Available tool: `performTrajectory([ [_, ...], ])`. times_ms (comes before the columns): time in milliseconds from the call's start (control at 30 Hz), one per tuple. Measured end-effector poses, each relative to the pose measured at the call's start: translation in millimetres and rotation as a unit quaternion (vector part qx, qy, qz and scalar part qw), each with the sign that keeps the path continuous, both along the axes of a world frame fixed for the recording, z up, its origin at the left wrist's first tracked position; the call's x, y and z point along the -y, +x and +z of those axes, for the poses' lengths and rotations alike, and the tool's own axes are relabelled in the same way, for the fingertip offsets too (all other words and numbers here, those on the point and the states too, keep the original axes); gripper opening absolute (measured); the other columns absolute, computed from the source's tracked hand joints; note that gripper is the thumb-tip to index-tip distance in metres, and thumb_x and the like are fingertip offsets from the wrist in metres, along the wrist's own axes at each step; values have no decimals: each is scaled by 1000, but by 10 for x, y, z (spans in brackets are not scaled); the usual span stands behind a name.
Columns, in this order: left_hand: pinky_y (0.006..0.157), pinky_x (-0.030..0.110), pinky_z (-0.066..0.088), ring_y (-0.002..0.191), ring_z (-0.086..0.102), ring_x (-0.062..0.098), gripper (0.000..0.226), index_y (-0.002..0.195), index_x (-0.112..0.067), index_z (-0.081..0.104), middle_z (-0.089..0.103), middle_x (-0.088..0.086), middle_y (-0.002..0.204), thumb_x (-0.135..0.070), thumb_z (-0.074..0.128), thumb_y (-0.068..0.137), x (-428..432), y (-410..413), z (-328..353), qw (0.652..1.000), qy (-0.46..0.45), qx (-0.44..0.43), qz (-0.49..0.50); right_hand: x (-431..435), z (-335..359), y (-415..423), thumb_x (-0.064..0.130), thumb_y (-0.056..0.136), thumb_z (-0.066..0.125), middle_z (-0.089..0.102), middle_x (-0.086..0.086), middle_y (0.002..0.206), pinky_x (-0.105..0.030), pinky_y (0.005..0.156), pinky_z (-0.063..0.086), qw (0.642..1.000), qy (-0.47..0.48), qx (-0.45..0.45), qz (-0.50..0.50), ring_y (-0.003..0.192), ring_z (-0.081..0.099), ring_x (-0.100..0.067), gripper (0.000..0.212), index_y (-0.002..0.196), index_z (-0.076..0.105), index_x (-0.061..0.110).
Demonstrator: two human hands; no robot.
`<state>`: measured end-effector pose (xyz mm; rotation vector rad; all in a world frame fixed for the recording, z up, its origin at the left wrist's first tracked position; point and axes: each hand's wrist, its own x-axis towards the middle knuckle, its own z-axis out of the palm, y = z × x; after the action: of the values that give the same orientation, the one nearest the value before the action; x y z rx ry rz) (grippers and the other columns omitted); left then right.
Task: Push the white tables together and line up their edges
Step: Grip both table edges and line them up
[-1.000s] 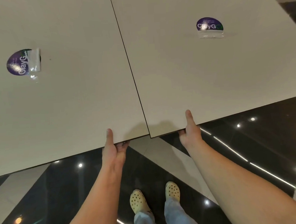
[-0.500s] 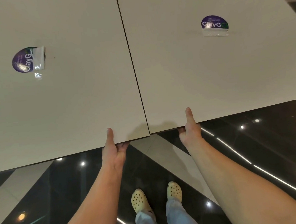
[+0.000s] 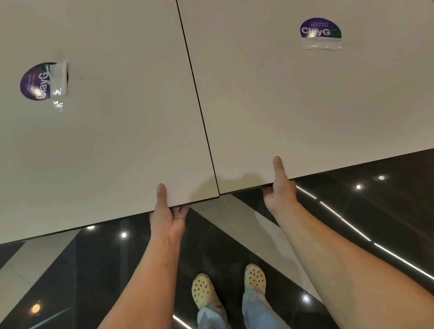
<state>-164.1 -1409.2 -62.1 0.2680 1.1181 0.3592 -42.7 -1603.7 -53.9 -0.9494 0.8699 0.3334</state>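
Note:
Two white tables stand side by side with only a thin dark seam between them. My left hand (image 3: 167, 215) grips the near edge of the left table (image 3: 103, 146), thumb flat on top and fingers curled underneath, close to its near right corner. My right hand (image 3: 279, 188) grips the near edge of the right table (image 3: 308, 102) the same way, a little right of the seam. At the seam the two near corners sit almost level, the left table's corner reaching slightly nearer to me.
Each tabletop carries a purple round sticker, one on the left table (image 3: 40, 82) and one on the right table (image 3: 320, 31). Below the tables lies a glossy black and light floor with lamp reflections. My feet in yellow clogs (image 3: 206, 291) stand just behind the tables' near edges.
The right table's near corner has slid away from me relative to the left table's, so the two near edges now sit closer to level. Both hands kept their grips.

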Motion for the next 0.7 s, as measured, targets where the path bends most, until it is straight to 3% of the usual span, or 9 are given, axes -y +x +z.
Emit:
performTrajectory([
  [267,86,57,51,98,67,30,46,123,-8,52,68,14,111,-22,69,83,17,30,15,1000,11,-12,-7,37,8,-4,26,81,74,68,-6,114,-38,74,59,1000,-6,-5,18,100,67,-25,47,124,55,17],
  [467,73,53,56,97,67,31,55,128,-9,46,67,13,113,-25,71,81,18,30,22,999,21,-34,-16,81,1,-15,26,83,73,68,-8,114,-40,80,58,999,-11,-6,31,99,68,-24,49,125,51,12],
  [700,68,52,57,101,64,33,56,125,-9,48,64,15,115,-26,74,78,-14,88,8,999,5,-40,-16,52,17,-23,27,81,75,67,-6,115,-33,73,59,1000,-24,-13,16,99,67,-21,52,126,52,14],
])
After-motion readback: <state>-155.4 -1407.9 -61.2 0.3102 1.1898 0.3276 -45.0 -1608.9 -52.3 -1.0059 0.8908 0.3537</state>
